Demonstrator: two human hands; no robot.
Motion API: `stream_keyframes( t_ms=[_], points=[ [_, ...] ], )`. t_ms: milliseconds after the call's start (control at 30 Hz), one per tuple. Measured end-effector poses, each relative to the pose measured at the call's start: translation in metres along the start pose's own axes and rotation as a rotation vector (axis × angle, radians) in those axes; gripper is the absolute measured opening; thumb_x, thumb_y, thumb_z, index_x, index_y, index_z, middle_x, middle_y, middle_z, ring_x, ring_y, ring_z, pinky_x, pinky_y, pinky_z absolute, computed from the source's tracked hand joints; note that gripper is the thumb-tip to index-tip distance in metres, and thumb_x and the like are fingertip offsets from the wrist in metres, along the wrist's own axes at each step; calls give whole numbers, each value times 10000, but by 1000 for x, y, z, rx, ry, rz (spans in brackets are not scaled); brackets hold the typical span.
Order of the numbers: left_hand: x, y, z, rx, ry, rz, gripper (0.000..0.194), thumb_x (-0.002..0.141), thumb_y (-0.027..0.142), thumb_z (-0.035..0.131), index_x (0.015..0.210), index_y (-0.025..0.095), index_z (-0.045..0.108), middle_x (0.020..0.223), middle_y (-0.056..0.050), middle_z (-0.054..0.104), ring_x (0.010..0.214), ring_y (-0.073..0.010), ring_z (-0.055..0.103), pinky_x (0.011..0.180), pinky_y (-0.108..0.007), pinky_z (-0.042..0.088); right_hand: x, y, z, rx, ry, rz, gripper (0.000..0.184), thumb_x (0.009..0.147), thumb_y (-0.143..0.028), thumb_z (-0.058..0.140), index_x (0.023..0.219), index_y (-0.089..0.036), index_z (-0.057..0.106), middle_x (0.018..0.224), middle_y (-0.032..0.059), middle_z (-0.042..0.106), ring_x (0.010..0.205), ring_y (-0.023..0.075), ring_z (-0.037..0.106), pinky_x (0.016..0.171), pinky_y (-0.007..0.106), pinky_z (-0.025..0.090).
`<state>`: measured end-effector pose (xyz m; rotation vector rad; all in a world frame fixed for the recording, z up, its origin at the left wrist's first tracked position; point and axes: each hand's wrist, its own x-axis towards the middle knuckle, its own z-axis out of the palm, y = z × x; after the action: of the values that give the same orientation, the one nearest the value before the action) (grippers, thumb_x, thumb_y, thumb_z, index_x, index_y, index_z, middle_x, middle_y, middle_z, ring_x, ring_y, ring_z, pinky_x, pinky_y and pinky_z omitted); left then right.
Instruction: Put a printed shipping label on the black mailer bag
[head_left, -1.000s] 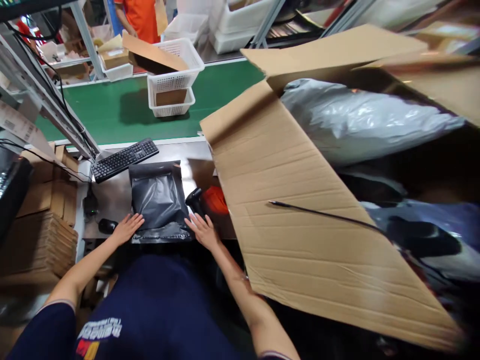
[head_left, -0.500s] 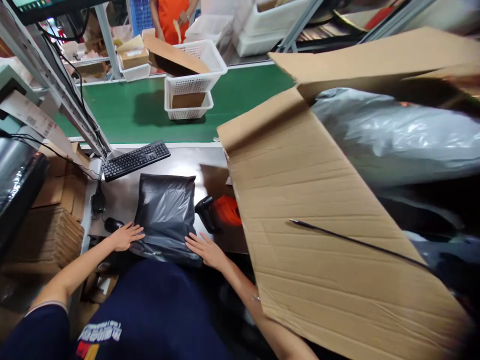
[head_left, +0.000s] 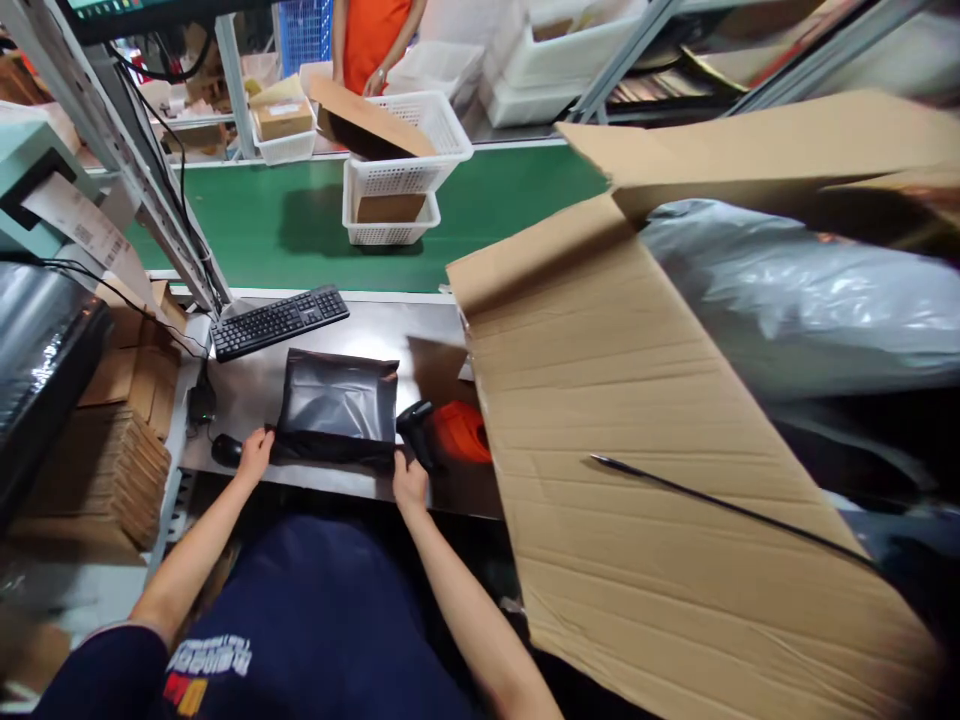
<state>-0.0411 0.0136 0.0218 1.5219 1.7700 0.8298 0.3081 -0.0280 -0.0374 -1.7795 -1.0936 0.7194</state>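
A dark grey plastic mailer bag (head_left: 339, 402) lies flat on the steel worktop (head_left: 375, 330) in front of me. My left hand (head_left: 255, 455) grips its near left corner and my right hand (head_left: 409, 482) grips its near right corner. The bag's near edge is folded into a dark band between my hands. A black handheld scanner (head_left: 417, 428) on an orange base (head_left: 461, 432) stands just right of the bag, close to my right hand.
A black keyboard (head_left: 279, 321) lies behind the bag and a mouse (head_left: 225, 450) left of my left hand. A big open cardboard box (head_left: 637, 420) with grey bags fills the right. White baskets (head_left: 397, 160) sit on the green conveyor (head_left: 262, 230). A person in orange stands beyond. Flat cartons (head_left: 112, 470) are stacked at left.
My hands went from lying flat on the bag's lower part to gripping its near corners. The bag's near edge got folded over, so the bag looks shorter.
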Motion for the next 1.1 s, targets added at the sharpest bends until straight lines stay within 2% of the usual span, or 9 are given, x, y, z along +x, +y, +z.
stream_keyframes(
  t_ms=[133,233,367,633,700,767,900,1000,1100],
  points=[
    [5,10,27,38,201,-74,411,1033,423,360,708,213,500,714,-23,575,710,-169,545,741,-289,461,5,-15,21,-100,174,71,777,951,-727,245,1066,-114,709,1066,213,751,1040,322,692,993,452,518],
    [10,15,37,85,267,-135,418,1056,417,329,735,213,503,723,-35,590,723,-177,558,749,-292,439,12,-22,24,-197,173,113,756,972,-698,192,985,-137,700,953,204,743,919,308,688,885,406,515],
    [21,16,43,186,227,-217,399,1053,390,388,765,196,585,746,-90,648,765,-227,630,770,-327,437,20,-25,23,-389,72,202,697,998,-629,201,925,-160,712,858,198,727,794,312,675,760,398,488],
    [29,13,38,322,70,-305,351,1028,345,422,982,136,700,988,-209,726,1065,-356,689,940,-480,500,30,-32,7,-558,-133,237,538,1026,-530,366,1046,-155,750,914,235,732,874,375,717,826,515,543],
    [22,15,33,331,112,-213,399,1039,353,383,1196,119,665,1236,-239,683,1245,-348,622,1062,-504,464,22,-38,3,-544,-93,118,535,1034,-479,374,1263,-104,680,1145,277,705,1104,411,678,984,576,503],
    [10,18,36,337,65,27,443,1042,352,355,1304,129,635,1361,-224,639,1329,-319,573,1149,-495,423,9,-44,8,-497,-92,-167,510,1047,-432,384,1358,-109,628,1315,261,651,1262,393,601,1104,573,439],
    [-5,34,66,383,-379,543,469,1032,309,352,1346,155,664,1393,-177,656,1367,-299,567,1210,-500,406,-10,-56,41,-466,-363,-712,443,1058,-267,349,1353,-159,663,1352,178,674,1295,317,593,1144,500,442],
    [-3,46,87,474,-457,561,550,1020,272,374,1534,119,497,1612,-169,464,1551,-305,350,1296,-560,259,-5,-60,60,-563,-406,-734,509,1050,-250,365,1516,-124,526,1559,176,526,1468,342,445,1213,546,370],
    [4,50,89,564,-383,374,731,999,454,505,1641,158,320,1719,-165,238,1615,-378,130,1280,-693,119,4,-56,65,-616,-307,-618,542,1057,-342,408,1567,-170,471,1640,169,421,1538,402,323,1223,661,293]
  ],
)
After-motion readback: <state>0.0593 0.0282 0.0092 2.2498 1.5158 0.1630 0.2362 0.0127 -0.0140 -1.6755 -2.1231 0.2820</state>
